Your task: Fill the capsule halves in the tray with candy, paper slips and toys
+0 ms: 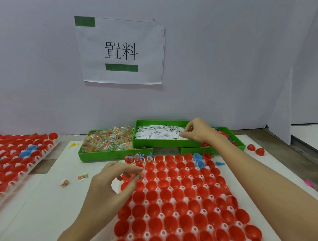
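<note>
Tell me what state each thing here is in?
Capsule tray: mostly empty red halves; three far-left ones filled.
Candy bin: full.
Paper slip bin: full.
Left hand: pinching candy over the tray.
Right hand: picking at slips.

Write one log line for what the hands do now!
left hand: pinches candy packet over capsule tray | right hand: picking paper slips | stage: filling back row
</note>
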`<state>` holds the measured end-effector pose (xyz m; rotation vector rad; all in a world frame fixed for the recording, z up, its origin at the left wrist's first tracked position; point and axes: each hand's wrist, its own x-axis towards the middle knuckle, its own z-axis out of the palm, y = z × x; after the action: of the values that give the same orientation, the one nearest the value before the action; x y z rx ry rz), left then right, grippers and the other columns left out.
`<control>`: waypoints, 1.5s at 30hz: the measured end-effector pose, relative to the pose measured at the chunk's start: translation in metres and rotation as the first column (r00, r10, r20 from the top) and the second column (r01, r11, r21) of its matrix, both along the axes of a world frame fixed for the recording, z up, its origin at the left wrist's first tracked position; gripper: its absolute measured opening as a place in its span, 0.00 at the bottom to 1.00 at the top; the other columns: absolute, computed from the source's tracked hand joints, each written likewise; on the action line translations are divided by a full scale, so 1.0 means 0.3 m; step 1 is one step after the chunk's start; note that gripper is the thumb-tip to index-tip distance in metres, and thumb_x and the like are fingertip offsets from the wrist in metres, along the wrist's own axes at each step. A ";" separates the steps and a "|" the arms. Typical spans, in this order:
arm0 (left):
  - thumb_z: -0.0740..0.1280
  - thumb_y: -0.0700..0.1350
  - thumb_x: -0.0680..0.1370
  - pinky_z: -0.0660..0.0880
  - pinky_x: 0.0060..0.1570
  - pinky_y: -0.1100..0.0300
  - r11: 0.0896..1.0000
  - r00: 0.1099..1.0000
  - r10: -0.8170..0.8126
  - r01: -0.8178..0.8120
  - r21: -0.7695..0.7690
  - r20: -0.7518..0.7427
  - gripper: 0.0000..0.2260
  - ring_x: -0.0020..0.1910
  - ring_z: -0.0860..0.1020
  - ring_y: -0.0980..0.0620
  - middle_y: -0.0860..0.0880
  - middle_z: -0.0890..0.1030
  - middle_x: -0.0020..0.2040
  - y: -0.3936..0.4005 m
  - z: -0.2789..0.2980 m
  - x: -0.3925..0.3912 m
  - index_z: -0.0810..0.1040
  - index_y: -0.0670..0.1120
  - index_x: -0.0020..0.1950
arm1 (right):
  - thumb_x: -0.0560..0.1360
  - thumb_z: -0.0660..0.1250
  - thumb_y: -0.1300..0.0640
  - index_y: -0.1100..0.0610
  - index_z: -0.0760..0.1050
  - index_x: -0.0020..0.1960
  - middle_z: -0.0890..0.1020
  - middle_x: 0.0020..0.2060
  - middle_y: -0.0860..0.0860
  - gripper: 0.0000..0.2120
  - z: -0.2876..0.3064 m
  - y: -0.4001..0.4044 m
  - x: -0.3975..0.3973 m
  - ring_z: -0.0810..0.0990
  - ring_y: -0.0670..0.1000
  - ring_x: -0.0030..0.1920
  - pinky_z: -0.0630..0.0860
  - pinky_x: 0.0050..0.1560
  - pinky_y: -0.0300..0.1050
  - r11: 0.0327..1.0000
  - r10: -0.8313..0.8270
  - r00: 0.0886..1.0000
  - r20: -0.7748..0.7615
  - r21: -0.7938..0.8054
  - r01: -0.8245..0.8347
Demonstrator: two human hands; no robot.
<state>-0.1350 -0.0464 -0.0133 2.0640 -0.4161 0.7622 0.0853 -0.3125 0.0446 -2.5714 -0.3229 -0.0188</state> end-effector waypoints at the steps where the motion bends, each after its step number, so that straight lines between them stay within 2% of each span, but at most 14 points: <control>1: 0.75 0.43 0.74 0.72 0.44 0.67 1.000 1.000 -0.001 0.001 0.001 -0.006 0.10 0.47 0.78 0.54 0.58 0.84 0.46 0.000 -0.002 0.000 0.85 0.57 0.51 | 0.78 0.73 0.49 0.59 0.84 0.45 0.85 0.44 0.57 0.13 -0.003 -0.005 -0.006 0.79 0.52 0.41 0.80 0.46 0.52 1.000 -0.010 1.000 0.016 0.030 0.010; 5: 0.77 0.37 0.73 0.72 0.45 0.66 1.000 1.000 -0.009 0.009 0.016 -0.026 0.14 0.47 0.78 0.51 0.57 0.84 0.45 -0.007 -0.006 -0.001 0.86 0.55 0.51 | 0.81 0.68 0.48 0.65 0.82 0.46 0.80 0.35 0.61 0.19 -0.016 -0.014 -0.023 0.72 0.51 0.31 0.73 0.34 0.43 0.999 -0.014 0.998 0.057 0.040 0.012; 8: 0.76 0.37 0.74 0.72 0.44 0.65 1.000 0.999 -0.016 0.017 0.021 -0.036 0.14 0.46 0.78 0.50 0.56 0.84 0.44 -0.007 -0.006 -0.004 0.86 0.55 0.51 | 0.81 0.68 0.52 0.62 0.81 0.53 0.82 0.37 0.55 0.12 -0.027 -0.016 -0.026 0.74 0.49 0.33 0.71 0.32 0.38 0.999 -0.015 0.995 0.094 0.040 0.011; 12: 0.76 0.37 0.74 0.73 0.45 0.63 1.000 0.998 -0.011 0.012 0.019 -0.055 0.13 0.47 0.78 0.50 0.56 0.85 0.45 -0.009 -0.008 -0.004 0.86 0.55 0.51 | 0.81 0.70 0.59 0.61 0.82 0.58 0.82 0.40 0.53 0.09 -0.023 -0.038 -0.026 0.78 0.47 0.36 0.72 0.35 0.38 0.997 -0.030 0.995 0.091 0.076 0.023; 15: 0.76 0.38 0.74 0.72 0.44 0.65 1.000 0.999 -0.008 0.009 0.014 -0.051 0.13 0.47 0.78 0.50 0.57 0.84 0.44 -0.011 -0.007 -0.005 0.86 0.55 0.51 | 0.80 0.70 0.62 0.62 0.80 0.62 0.85 0.43 0.55 0.11 -0.009 -0.052 -0.030 0.83 0.49 0.40 0.79 0.44 0.42 0.993 -0.021 0.999 0.048 0.117 0.015; 17: 0.76 0.38 0.74 0.72 0.45 0.66 1.000 0.998 -0.007 0.008 0.018 -0.055 0.13 0.47 0.79 0.51 0.57 0.84 0.45 -0.012 -0.006 -0.007 0.86 0.56 0.51 | 0.79 0.72 0.60 0.62 0.80 0.59 0.86 0.45 0.57 0.10 -0.002 -0.056 -0.033 0.86 0.52 0.43 0.82 0.51 0.47 0.990 -0.012 0.999 0.032 0.139 0.007; 19: 0.77 0.37 0.74 0.73 0.45 0.66 1.000 0.998 -0.008 0.009 0.020 -0.055 0.13 0.47 0.79 0.51 0.57 0.84 0.45 -0.015 -0.006 -0.009 0.86 0.56 0.51 | 0.76 0.75 0.57 0.62 0.83 0.54 0.87 0.45 0.56 0.09 0.002 -0.057 -0.035 0.87 0.53 0.44 0.83 0.51 0.48 0.988 -0.011 0.999 0.030 0.153 0.006; 24: 0.77 0.36 0.74 0.74 0.44 0.63 1.000 0.998 0.003 -0.003 0.010 -0.063 0.13 0.47 0.79 0.52 0.57 0.84 0.44 -0.018 -0.006 -0.008 0.86 0.55 0.50 | 0.74 0.77 0.48 0.58 0.84 0.44 0.86 0.39 0.52 0.12 -0.016 -0.046 -0.040 0.83 0.51 0.41 0.81 0.43 0.45 0.990 -0.045 0.996 0.072 0.135 0.035; 27: 0.77 0.37 0.73 0.74 0.44 0.64 1.000 0.997 0.024 -0.024 0.001 -0.077 0.13 0.46 0.79 0.52 0.59 0.85 0.45 -0.014 -0.011 -0.008 0.86 0.55 0.50 | 0.73 0.77 0.47 0.57 0.84 0.42 0.85 0.37 0.51 0.13 -0.034 -0.036 -0.041 0.80 0.48 0.36 0.75 0.37 0.41 0.988 -0.090 0.988 0.128 0.137 0.072; 31: 0.79 0.39 0.72 0.73 0.45 0.69 0.996 0.994 0.062 -0.068 -0.062 -0.095 0.13 0.45 0.83 0.58 0.61 0.85 0.43 -0.017 -0.007 -0.011 0.86 0.55 0.51 | 0.74 0.77 0.50 0.59 0.85 0.42 0.84 0.35 0.49 0.11 -0.041 -0.038 -0.056 0.80 0.46 0.34 0.73 0.37 0.38 0.956 -0.174 0.967 0.187 0.269 0.120; 35: 0.77 0.49 0.71 0.74 0.46 0.70 0.988 0.990 0.035 -0.054 -0.142 -0.135 0.05 0.45 0.84 0.59 0.61 0.86 0.43 -0.023 0.013 -0.018 0.86 0.55 0.46 | 0.75 0.76 0.50 0.57 0.84 0.41 0.83 0.31 0.48 0.11 -0.009 -0.016 -0.137 0.78 0.42 0.29 0.73 0.35 0.35 0.917 -0.209 0.934 0.289 0.390 0.084; 39: 0.77 0.49 0.72 0.74 0.50 0.71 0.982 0.988 -0.019 -0.010 -0.187 -0.155 0.04 0.47 0.84 0.58 0.59 0.87 0.44 -0.034 0.036 -0.030 0.87 0.56 0.45 | 0.75 0.75 0.48 0.57 0.84 0.41 0.83 0.28 0.50 0.12 0.018 0.043 -0.308 0.79 0.44 0.25 0.74 0.29 0.33 0.874 0.019 0.993 0.119 0.481 -0.074; 41: 0.78 0.48 0.72 0.74 0.50 0.72 0.973 0.985 -0.040 0.001 -0.229 -0.169 0.04 0.47 0.85 0.58 0.58 0.87 0.44 -0.045 0.041 -0.037 0.87 0.55 0.45 | 0.77 0.74 0.50 0.57 0.85 0.44 0.85 0.32 0.52 0.10 0.016 0.062 -0.407 0.82 0.49 0.29 0.79 0.34 0.37 0.843 0.165 0.985 0.057 0.510 -0.171; 45: 0.78 0.49 0.71 0.76 0.50 0.72 0.946 0.973 -0.120 0.053 -0.319 -0.196 0.04 0.46 0.86 0.57 0.55 0.87 0.44 -0.070 0.053 -0.050 0.87 0.54 0.44 | 0.82 0.69 0.56 0.53 0.86 0.52 0.86 0.38 0.51 0.07 0.005 0.078 -0.562 0.84 0.46 0.38 0.80 0.45 0.38 0.806 0.351 0.936 -0.035 0.519 -0.283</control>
<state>-0.1498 -0.0673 0.0027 1.7923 -0.2456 0.5096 -0.0831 -0.2891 0.0460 -1.9556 -0.6091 0.1662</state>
